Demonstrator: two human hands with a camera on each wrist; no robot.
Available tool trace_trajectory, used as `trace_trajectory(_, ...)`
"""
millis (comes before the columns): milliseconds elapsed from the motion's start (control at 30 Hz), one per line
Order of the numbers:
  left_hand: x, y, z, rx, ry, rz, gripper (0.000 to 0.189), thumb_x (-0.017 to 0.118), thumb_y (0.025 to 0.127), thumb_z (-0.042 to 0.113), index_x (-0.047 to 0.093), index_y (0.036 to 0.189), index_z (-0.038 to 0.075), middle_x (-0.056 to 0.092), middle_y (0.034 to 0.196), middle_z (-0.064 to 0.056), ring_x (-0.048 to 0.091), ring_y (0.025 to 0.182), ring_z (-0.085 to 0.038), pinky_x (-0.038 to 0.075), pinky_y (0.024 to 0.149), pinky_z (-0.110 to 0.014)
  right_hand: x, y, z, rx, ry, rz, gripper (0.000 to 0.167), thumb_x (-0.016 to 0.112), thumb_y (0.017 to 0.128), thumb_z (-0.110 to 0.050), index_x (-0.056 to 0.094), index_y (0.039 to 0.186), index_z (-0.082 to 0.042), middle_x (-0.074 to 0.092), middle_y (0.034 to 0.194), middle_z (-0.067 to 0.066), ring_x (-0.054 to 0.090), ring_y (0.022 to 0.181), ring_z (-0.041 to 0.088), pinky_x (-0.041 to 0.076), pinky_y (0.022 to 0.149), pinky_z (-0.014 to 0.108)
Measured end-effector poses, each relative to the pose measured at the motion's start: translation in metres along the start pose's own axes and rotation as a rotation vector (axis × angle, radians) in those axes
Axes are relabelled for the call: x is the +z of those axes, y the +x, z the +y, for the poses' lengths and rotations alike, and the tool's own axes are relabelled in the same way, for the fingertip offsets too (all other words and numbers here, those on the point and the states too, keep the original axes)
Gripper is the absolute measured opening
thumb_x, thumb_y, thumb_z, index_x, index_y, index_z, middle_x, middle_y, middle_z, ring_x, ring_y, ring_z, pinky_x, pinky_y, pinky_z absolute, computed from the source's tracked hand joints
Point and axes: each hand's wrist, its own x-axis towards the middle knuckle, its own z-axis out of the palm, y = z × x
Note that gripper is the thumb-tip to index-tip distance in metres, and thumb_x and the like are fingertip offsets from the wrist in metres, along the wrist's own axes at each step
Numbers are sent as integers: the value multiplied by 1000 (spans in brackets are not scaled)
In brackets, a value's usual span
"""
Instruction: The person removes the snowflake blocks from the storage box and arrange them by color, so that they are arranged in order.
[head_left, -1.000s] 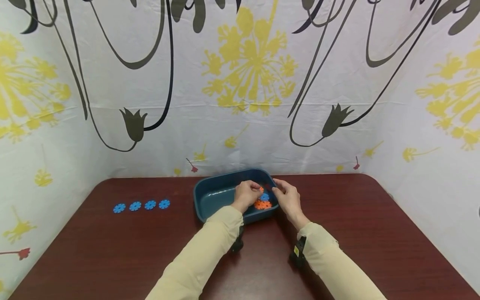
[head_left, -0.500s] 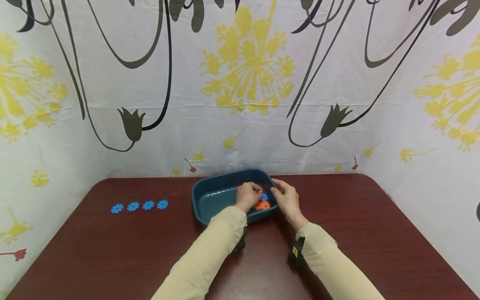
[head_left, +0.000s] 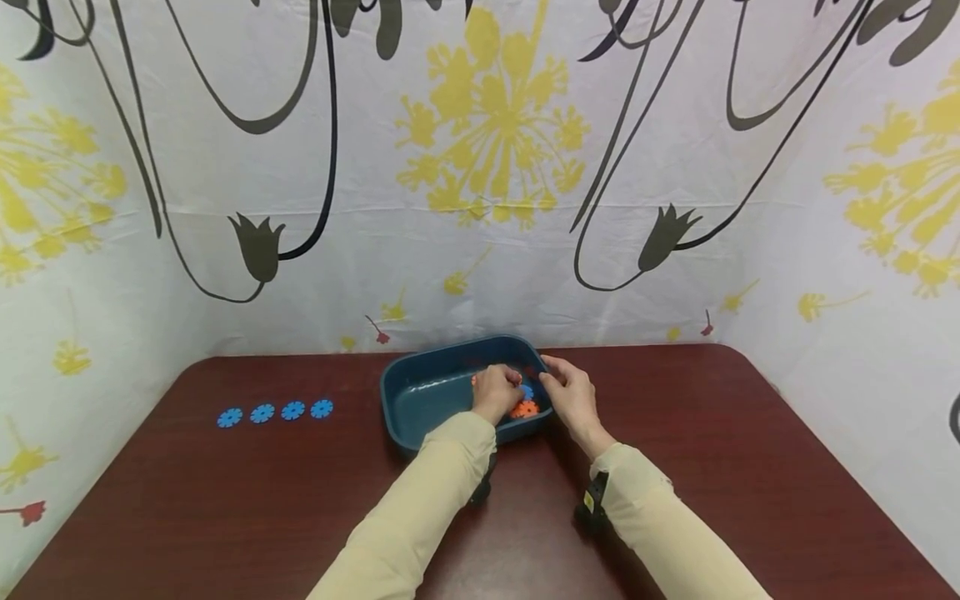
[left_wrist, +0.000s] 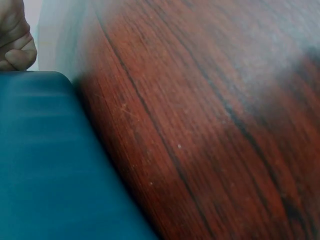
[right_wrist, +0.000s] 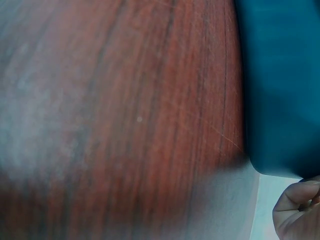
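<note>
My left hand (head_left: 497, 392) reaches into a dark teal plastic tub (head_left: 420, 421), its fingers bent among small notched discs. Whether it pinches one is hidden by the hand itself. Orange discs (head_left: 525, 409) and a blue disc (head_left: 527, 392) lie at the tub's right end, beside the left fingers; a bit of orange shows left of that hand too. With thumb and fingers, my right hand (head_left: 573, 398) holds the tub's right rim. The wrist views show the tub's outer wall (left_wrist: 50, 160) and part of a hand at its rim.
A row of several blue notched discs (head_left: 292, 410) lies flat on the dark red-brown wooden table (head_left: 225, 500), left of the tub. Behind the table hangs a patterned white cloth (head_left: 420, 275), close to the tub's far side.
Inside the tub the left hand has shifted slightly, and a bit of orange now shows on its left side. The right hand stays at the rim. The head view has shifted slightly.
</note>
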Motion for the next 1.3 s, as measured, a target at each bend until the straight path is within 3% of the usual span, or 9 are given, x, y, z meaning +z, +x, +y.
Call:
trace_trajectory(367, 2, 1, 0, -1, 52, -12, 19, 77, 77, 14, 73, 95, 10, 69, 96, -3, 62, 92, -21, 52, 81, -33, -1, 1, -1, 19, 13, -25, 33, 56, 95, -16, 59, 128, -14, 64, 98, 20, 57, 79, 24, 41, 63, 27)
trace_trajectory(400, 11, 11, -8, 13, 56, -2, 21, 78, 76, 16, 73, 95, 12, 68, 95, -2, 62, 91, -21, 52, 80, -33, -1, 1, 0, 19, 13, -25, 33, 56, 95, -16, 59, 128, -14, 64, 97, 20, 57, 79, 25, 41, 63, 27)
trace_trajectory(533, 12, 13, -9, 9, 62, -10, 21, 78, 76, 17, 72, 96, 12, 67, 97, -3, 62, 92, -21, 52, 80, -34, 0, 1, -1, 25, 18, -27, 33, 56, 95, -16, 59, 128, -15, 63, 96, 20, 57, 79, 25, 41, 63, 27)
trace_trajectory(600, 12, 12, -9, 4, 59, -16, 21, 78, 76, 17, 72, 96, 12, 67, 97, -3, 61, 91, -22, 52, 79, -35, 0, 2, -1, 29, 18, -27, 33, 56, 95, -16, 59, 128, -15, 63, 96, 20, 56, 78, 24, 41, 62, 26)
trace_trajectory(633, 2, 3, -1, -7, 57, -31, 21, 77, 78, 15, 71, 97, 10, 67, 98, -5, 61, 92, -22, 52, 80, -35, 0, 2, -1, 30, 18, -26, 33, 55, 95, -16, 59, 128, -15, 63, 96, 20, 56, 78, 24, 41, 63, 26)
trace_trajectory(1300, 1, 0, -1, -17, 32, -24, 22, 81, 72, 11, 67, 89, 12, 64, 88, -2, 59, 81, -19, 51, 70, -32, 0, 1, 0, 39, 3, -19, 33, 56, 95, -17, 59, 128, -15, 63, 94, 19, 53, 74, 20, 41, 62, 26)
